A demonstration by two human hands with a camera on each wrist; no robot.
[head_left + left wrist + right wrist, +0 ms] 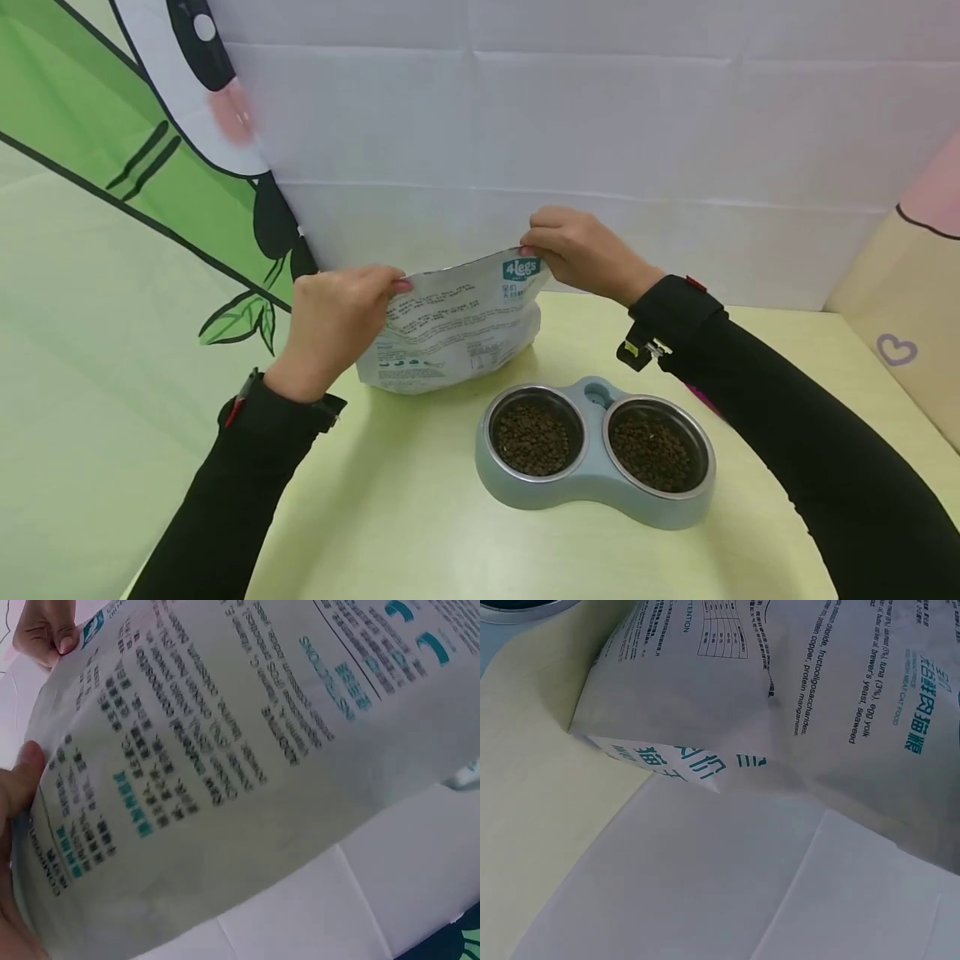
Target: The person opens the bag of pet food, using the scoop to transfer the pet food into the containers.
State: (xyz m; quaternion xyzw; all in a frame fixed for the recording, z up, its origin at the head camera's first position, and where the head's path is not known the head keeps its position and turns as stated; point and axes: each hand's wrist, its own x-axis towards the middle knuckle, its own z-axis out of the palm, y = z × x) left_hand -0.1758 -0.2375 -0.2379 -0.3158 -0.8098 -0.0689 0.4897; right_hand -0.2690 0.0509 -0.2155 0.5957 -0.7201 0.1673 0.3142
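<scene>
A white printed bag of cat food (450, 333) stands at the back of the table, its top edge stretched between both hands. My left hand (337, 321) pinches the left end of that edge, thumb on the printed side. At the other end, beside the teal logo, my right hand (585, 250) pinches the upper corner. Lines of dark and teal text cover the bag (225, 750) in the left wrist view, where the right hand (46, 630) shows at the far corner. The bag's folded side (682, 761) appears in the right wrist view; the right hand is out of that frame.
In front of the bag sits a blue-grey double feeder (592, 467) with two steel bowls, both holding brown kibble (534, 440). A white cloth backdrop (600, 133) rises right behind the bag, and a green printed one (112, 333) hangs on the left.
</scene>
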